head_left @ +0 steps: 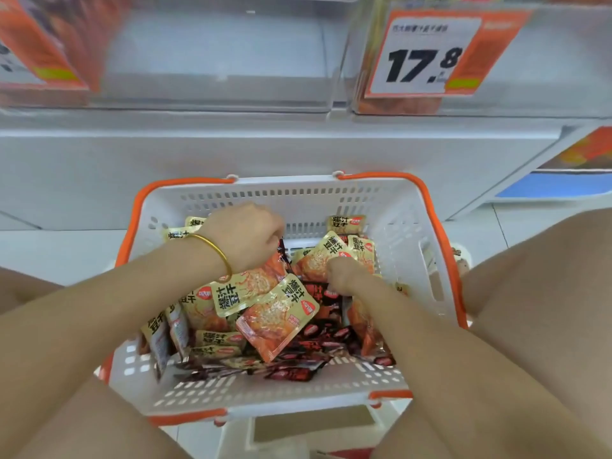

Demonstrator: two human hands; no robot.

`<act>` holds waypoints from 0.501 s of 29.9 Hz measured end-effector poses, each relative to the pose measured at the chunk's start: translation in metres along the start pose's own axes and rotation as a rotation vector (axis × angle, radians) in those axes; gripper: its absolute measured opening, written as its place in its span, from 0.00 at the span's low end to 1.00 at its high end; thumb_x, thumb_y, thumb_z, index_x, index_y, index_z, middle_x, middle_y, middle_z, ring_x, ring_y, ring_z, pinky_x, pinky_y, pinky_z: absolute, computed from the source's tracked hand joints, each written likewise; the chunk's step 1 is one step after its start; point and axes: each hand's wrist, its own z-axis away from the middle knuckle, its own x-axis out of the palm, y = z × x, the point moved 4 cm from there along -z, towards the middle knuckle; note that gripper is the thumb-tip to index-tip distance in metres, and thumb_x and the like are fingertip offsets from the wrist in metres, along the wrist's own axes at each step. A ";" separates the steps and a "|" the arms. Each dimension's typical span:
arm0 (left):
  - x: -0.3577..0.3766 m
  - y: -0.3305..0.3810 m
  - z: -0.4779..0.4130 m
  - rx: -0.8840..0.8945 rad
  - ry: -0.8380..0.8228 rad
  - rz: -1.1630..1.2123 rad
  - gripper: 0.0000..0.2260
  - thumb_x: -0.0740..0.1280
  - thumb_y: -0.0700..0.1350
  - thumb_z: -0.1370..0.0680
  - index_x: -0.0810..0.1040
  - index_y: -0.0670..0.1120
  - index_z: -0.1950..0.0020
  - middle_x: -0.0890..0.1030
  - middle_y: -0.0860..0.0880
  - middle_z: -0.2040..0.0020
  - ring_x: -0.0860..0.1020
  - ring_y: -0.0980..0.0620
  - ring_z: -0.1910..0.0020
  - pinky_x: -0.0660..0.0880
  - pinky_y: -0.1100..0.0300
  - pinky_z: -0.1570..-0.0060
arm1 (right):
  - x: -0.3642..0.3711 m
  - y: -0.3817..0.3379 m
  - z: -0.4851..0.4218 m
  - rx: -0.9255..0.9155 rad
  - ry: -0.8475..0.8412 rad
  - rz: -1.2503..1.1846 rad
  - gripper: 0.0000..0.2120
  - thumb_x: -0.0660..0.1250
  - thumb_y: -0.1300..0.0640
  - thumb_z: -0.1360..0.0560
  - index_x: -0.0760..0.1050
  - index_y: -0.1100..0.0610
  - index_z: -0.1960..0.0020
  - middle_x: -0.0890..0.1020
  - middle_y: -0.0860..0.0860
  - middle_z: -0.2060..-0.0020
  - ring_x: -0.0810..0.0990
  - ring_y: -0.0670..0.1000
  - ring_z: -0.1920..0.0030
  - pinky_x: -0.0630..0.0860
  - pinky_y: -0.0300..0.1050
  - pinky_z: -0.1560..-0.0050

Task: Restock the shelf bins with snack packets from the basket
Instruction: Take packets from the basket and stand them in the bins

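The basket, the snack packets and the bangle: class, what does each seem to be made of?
Basket: looks like white moulded plastic, matte, with slotted walls and orange handles.
Snack packets: probably glossy plastic film; they crinkle and catch light.
Bangle: seemingly polished gold-coloured metal; exact metal unclear.

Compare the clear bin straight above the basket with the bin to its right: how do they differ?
The middle bin looks bare inside, while the right bin shows orange packets through its front. The right bin carries a price card reading 17.8; the middle bin's front has no card. Both are clear plastic bins on the same shelf above the basket.
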 end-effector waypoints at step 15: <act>-0.055 -0.005 0.009 -0.133 0.237 0.570 0.12 0.70 0.46 0.26 0.71 0.46 0.46 0.77 0.46 0.52 0.76 0.47 0.54 0.73 0.54 0.55 | -0.145 -0.037 0.104 -0.379 0.246 -0.888 0.08 0.66 0.68 0.25 0.71 0.57 0.58 0.79 0.54 0.64 0.80 0.49 0.66 0.81 0.39 0.63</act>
